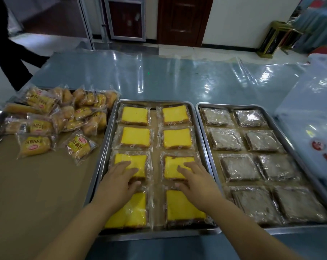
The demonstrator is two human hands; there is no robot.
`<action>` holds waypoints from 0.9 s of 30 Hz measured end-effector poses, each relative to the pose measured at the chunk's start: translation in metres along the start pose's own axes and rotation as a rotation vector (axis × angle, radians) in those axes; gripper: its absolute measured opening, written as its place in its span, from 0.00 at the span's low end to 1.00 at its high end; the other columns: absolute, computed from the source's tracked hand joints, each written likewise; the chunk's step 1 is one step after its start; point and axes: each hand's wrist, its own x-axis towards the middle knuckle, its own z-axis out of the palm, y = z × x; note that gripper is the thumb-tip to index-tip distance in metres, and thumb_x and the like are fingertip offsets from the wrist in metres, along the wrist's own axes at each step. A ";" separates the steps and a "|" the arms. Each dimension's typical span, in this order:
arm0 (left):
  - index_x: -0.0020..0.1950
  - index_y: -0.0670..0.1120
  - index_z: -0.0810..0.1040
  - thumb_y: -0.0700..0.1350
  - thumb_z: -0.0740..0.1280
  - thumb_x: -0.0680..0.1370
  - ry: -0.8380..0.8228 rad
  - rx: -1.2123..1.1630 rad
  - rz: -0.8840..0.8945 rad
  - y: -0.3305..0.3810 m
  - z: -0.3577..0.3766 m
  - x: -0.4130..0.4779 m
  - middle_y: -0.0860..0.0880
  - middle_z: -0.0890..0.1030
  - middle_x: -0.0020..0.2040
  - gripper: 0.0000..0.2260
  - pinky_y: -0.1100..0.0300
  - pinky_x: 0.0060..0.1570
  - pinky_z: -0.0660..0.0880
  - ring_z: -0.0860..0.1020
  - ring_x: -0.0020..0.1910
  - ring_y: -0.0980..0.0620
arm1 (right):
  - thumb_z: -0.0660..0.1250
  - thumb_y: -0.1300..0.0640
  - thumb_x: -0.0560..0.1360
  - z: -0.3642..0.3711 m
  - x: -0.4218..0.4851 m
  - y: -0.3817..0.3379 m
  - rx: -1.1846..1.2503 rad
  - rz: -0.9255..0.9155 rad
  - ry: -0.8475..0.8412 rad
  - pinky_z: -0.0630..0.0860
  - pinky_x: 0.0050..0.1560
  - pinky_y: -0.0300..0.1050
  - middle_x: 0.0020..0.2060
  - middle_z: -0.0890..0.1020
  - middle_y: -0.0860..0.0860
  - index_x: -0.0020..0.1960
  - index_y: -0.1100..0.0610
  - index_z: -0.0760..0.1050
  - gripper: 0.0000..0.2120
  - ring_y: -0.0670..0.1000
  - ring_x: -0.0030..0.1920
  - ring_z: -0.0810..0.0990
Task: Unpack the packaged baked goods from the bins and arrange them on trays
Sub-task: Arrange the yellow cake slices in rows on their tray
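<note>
Left hand (119,182) and right hand (196,180), fingers nearly flat and gripping nothing, press third-row yellow cakes (138,162) in middle tray (155,234). Dark cakes (239,167) on right tray (198,113). Roll packets (46,119) piled left. Plastic-covered table (159,76), brown door (181,19).

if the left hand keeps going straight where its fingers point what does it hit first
The left hand now rests on a yellow cake packet; going on, it would probably meet the next packet up that column.
</note>
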 end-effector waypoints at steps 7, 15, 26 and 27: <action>0.55 0.52 0.81 0.54 0.69 0.70 0.073 0.045 0.003 0.010 0.006 -0.056 0.48 0.79 0.54 0.15 0.47 0.53 0.74 0.75 0.55 0.44 | 0.62 0.42 0.75 0.010 -0.044 0.002 -0.042 -0.065 -0.067 0.63 0.67 0.48 0.67 0.66 0.49 0.70 0.46 0.65 0.26 0.52 0.69 0.60; 0.58 0.51 0.80 0.55 0.72 0.70 0.009 0.144 -0.091 0.017 0.025 -0.071 0.43 0.75 0.63 0.18 0.48 0.60 0.70 0.70 0.63 0.40 | 0.62 0.43 0.76 0.016 -0.048 0.001 -0.125 -0.064 -0.173 0.56 0.72 0.50 0.72 0.59 0.51 0.70 0.48 0.65 0.24 0.55 0.73 0.53; 0.62 0.49 0.76 0.49 0.70 0.74 0.135 -0.107 -0.100 0.007 -0.002 -0.083 0.50 0.72 0.63 0.17 0.60 0.60 0.67 0.69 0.62 0.50 | 0.63 0.45 0.76 -0.002 -0.034 -0.021 0.024 -0.052 -0.030 0.69 0.61 0.45 0.64 0.70 0.46 0.67 0.47 0.70 0.21 0.50 0.65 0.66; 0.59 0.47 0.78 0.47 0.70 0.73 0.171 -0.155 -0.109 0.002 -0.010 -0.083 0.51 0.74 0.60 0.15 0.61 0.57 0.68 0.71 0.59 0.51 | 0.63 0.45 0.76 -0.005 -0.029 -0.028 0.055 -0.057 -0.016 0.71 0.59 0.46 0.62 0.72 0.46 0.66 0.48 0.71 0.19 0.49 0.63 0.69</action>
